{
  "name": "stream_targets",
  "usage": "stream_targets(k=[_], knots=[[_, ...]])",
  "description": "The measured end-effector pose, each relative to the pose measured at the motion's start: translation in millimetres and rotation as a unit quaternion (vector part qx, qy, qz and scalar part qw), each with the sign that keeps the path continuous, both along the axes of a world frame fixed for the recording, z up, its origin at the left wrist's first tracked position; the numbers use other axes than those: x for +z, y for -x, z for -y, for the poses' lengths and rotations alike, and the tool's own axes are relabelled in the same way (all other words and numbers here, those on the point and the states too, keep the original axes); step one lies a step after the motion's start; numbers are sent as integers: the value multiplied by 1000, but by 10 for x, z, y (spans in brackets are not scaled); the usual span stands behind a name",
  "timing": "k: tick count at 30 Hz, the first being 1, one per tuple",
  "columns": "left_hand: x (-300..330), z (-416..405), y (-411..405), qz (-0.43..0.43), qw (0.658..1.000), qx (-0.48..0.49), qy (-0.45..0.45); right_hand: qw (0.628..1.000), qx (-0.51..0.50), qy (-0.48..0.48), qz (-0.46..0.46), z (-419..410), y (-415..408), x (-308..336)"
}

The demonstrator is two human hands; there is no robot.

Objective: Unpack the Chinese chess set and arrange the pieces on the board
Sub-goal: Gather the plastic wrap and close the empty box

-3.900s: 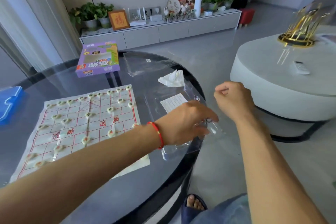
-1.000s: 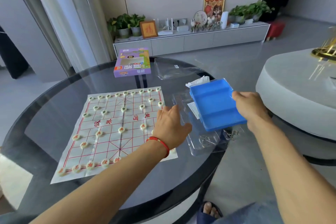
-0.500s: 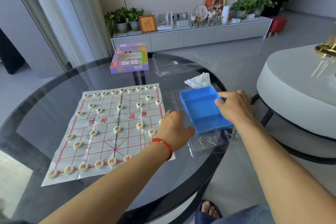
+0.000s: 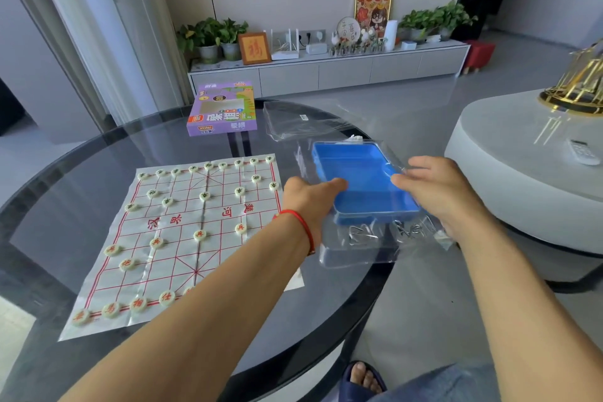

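The board (image 4: 199,232) lay flat on the glass table (image 4: 65,192) with the pieces (image 4: 199,235) apparently all set out, so only tidying seemed left. Half a second before, the blue tray (image 4: 362,179) sat uncovered on the clear packaging (image 4: 355,248); now a clear film lay over it, the left hand (image 4: 310,202) gripping its near-left edge and the right hand (image 4: 437,186) pinching the film.

A person's left hand (image 4: 311,196) and right hand (image 4: 434,188) grip opposite sides of a blue tray (image 4: 362,183) near the right edge of a round glass table (image 4: 81,173), with clear plastic packaging (image 4: 355,250) beneath it. Left of the tray, pieces (image 4: 199,235) stand arranged on the chess board (image 4: 182,238). A purple box (image 4: 223,112) lies near the far edge.
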State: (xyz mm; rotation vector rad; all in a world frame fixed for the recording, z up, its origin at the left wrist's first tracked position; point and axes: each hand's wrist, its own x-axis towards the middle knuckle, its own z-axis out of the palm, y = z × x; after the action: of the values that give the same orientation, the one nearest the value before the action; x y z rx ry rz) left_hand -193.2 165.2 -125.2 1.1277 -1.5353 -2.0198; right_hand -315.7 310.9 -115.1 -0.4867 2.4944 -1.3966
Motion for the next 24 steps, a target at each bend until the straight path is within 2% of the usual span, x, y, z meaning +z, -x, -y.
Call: stream_targets(k=[3, 4, 7, 11, 13, 16, 20, 22, 24], knots=[[47, 201, -96, -53, 993, -22, -105, 990, 43, 116, 69, -39, -80, 157], [54, 298, -133, -67, 989, -31, -125, 975, 53, 181, 121, -28, -108, 211], [80, 624, -214, -112, 981, -27, -157, 896, 27, 353, 267, 60, -143, 262], [223, 939, -194, -153, 973, 53, -164, 824, 18, 417, 383, 440, -380, 187], [251, 1017, -116, -148, 974, 69, -154, 806, 43, 437, 397, 718, -574, 171], [257, 1059, -29, -112, 985, 83, -102, 793, 64, 465, 387, 1109, -694, 126], [211, 1356, -16, -66, 994, 89, -6, 783, 27, 482, 393, 1380, -492, 95], [185, 1657, -85, -23, 988, 118, 92, 788, 1, 487, 376, 1435, -326, 68], [124, 2020, -127, 74, 961, 111, 244, 794, -26, 492, 356, 1451, -169, 37]])
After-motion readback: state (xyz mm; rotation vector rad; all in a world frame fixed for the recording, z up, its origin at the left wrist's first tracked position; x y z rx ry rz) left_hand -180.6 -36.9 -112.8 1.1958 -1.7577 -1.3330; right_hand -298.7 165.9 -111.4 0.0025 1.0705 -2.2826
